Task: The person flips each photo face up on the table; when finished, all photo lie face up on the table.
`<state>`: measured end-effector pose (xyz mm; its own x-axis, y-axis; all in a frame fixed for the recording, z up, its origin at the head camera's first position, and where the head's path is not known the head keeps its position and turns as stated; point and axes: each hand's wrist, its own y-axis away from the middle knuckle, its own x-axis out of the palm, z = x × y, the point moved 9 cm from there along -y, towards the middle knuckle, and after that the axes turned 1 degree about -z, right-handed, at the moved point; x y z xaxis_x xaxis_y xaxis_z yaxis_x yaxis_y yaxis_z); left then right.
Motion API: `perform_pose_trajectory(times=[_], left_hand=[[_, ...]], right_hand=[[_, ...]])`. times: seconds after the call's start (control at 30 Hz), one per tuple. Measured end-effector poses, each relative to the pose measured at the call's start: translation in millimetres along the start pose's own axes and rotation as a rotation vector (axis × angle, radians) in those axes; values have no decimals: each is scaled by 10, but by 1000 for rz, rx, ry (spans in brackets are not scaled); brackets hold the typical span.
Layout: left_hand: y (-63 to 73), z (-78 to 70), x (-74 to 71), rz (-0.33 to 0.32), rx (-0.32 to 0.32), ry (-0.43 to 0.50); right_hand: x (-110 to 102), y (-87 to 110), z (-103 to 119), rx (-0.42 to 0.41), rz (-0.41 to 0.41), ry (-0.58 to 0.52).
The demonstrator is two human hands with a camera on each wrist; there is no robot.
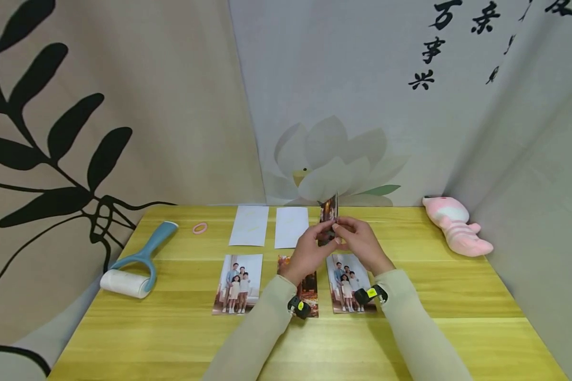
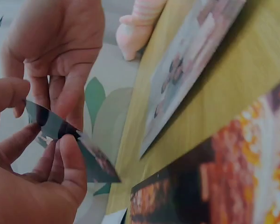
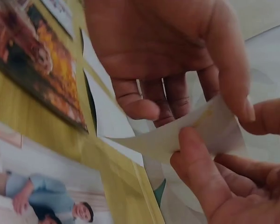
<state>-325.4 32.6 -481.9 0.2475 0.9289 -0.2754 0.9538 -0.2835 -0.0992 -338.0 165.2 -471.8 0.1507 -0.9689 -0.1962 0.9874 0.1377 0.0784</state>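
Both hands are raised over the back middle of the table, pinching one photo print (image 1: 329, 209) between them. My left hand (image 1: 309, 253) holds its near left part; in the left wrist view the left thumb (image 2: 73, 161) presses against the dark picture side. My right hand (image 1: 364, 244) grips it from the right, with a fingertip on the white back (image 3: 163, 141) in the right wrist view. The print bends slightly. Below lie an autumn-coloured photo (image 1: 309, 296), partly hidden by the left arm, and a family photo (image 1: 339, 272), partly covered by the right wrist.
Another family photo (image 1: 238, 283) lies to the left. Two white cards (image 1: 249, 226) (image 1: 291, 225) lie behind the photos. A pink ring (image 1: 199, 228) and a blue-handled lint roller (image 1: 145, 259) are at the left. A pink plush toy (image 1: 457, 227) sits at the back right corner.
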Motion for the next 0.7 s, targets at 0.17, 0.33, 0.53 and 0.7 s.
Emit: perform_pose_trajectory(times=[0.17, 0.33, 0.53, 0.7], left_hand=[[77, -65, -3, -11, 14, -141], [138, -96, -10, -23, 31, -213], [168, -111, -67, -65, 62, -232], [176, -67, -218, -146, 71, -241]], right_hand=[[-27, 7, -33, 45, -49, -17], [-41, 32, -40, 41, -77, 28], [-13, 70, -28, 30, -76, 21], [11, 105, -7, 46, -69, -9]])
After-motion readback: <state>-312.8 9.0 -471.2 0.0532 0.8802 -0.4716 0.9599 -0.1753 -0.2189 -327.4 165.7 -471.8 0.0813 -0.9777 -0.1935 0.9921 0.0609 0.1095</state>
